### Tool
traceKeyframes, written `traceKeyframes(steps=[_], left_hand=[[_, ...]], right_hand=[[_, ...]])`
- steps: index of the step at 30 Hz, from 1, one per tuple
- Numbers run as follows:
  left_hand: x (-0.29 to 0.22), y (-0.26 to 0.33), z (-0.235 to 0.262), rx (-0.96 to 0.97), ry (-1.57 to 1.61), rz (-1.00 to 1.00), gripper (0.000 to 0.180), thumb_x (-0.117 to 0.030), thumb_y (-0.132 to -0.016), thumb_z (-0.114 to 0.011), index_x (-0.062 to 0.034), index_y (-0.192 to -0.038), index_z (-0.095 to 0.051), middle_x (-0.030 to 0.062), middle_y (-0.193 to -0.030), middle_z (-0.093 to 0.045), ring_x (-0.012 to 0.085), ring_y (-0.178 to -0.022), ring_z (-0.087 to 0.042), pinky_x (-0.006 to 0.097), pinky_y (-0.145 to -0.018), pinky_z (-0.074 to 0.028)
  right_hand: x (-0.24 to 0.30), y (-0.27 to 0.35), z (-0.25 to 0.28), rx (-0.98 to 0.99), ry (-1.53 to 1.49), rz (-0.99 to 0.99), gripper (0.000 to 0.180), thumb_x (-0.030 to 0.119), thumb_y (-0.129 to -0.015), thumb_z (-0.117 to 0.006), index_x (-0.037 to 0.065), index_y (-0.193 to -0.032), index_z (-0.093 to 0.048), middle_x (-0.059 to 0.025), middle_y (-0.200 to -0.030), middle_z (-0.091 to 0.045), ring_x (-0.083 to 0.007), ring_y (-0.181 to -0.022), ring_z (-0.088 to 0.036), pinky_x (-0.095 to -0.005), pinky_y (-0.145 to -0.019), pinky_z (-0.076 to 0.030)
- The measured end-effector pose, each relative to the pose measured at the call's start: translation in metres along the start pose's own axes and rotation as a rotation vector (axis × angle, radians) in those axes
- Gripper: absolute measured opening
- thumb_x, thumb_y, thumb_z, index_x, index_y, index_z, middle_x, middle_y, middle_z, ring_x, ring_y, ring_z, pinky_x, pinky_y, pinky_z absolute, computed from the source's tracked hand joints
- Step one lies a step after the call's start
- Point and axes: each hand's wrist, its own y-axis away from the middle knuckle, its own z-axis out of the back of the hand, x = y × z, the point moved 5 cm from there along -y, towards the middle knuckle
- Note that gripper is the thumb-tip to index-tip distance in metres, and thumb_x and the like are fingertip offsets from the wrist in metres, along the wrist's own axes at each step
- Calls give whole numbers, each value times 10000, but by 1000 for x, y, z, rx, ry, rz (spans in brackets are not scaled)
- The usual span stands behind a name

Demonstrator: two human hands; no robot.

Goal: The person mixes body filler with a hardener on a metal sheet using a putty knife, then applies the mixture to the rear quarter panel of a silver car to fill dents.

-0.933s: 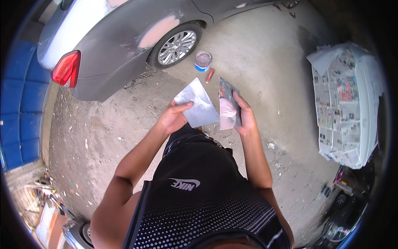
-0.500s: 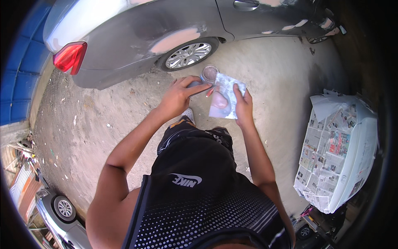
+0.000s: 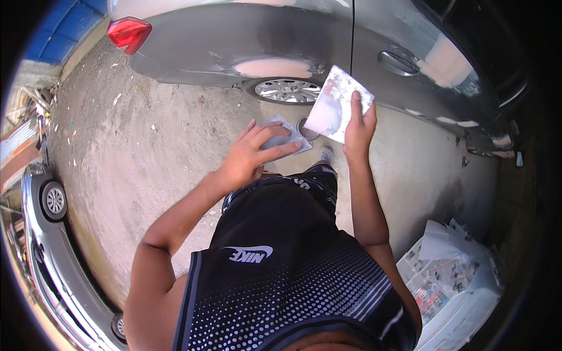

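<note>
The right hand (image 3: 358,126) holds a flat grey sheet (image 3: 336,104) up, fingers pressed on its near right edge, far over the concrete floor (image 3: 410,175). The left hand (image 3: 252,155) lies spread on a smaller folded grey piece (image 3: 284,137), its grip pinching it from above. Just beyond the sheet stands a silver car (image 3: 281,35), with its wheel (image 3: 287,90) close by.

Bare, dusty concrete ground (image 3: 146,146) carries everything here. A grey car (image 3: 246,41) stands on it at the top, a second car (image 3: 52,234) at the left edge, a small round tin (image 3: 305,128) near the wheel, and a newspaper-covered heap (image 3: 451,281) lower right.
</note>
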Motion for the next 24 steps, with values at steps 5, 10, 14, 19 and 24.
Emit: traceKeyframes(steps=[5, 10, 14, 19, 24], left_hand=[[-46, -54, -42, -319, 176, 98, 915, 86, -640, -718, -291, -1463, -584, 112, -1421, -519, 395, -1435, -451, 666, -1136, -372], [-34, -51, -119, -448, -21, 336, 815, -111, -700, -830, -222, -1468, -579, 179, -1408, -536, 450, -1401, -476, 529, -1119, -434], [-1, -19, -172, -329, -193, 560, 698, -104, -778, -739, -289, -1439, -607, 115, -1413, -540, 371, -1379, -502, 578, -1088, -417], [89, 8, -244, -393, -55, 808, 804, 61, -710, -661, -327, -1413, -626, 60, -1359, -586, 335, -1285, -558, 528, -1027, -454], [147, -26, -306, -410, -78, 715, 804, 57, -649, -676, -282, -1378, -663, 79, -1355, -588, 351, -1274, -562, 501, -1008, -463]], right_hand=[[-49, -20, 5, 331, -386, -820, 323, 137, -1024, -629, -2, -1315, -612, -115, -1228, -693, -224, -1098, -688, -377, -955, -556], [-72, -37, 39, 463, -214, -907, 305, 159, -1001, -663, 13, -1266, -625, -114, -1200, -696, -231, -1071, -692, -387, -943, -558], [-126, -52, 54, 548, -175, -1050, 278, 143, -1013, -643, 11, -1256, -620, -117, -1209, -696, -228, -1095, -688, -381, -951, -552], [-229, -76, 49, 645, -35, -581, 274, 176, -1069, -579, -23, -1257, -606, -84, -1157, -702, -134, -1025, -655, -298, -898, -524], [-325, -71, 29, 807, 379, -51, 323, 248, -1099, -520, -55, -1170, -605, -156, -945, -688, -183, -851, -631, -348, -757, -487]])
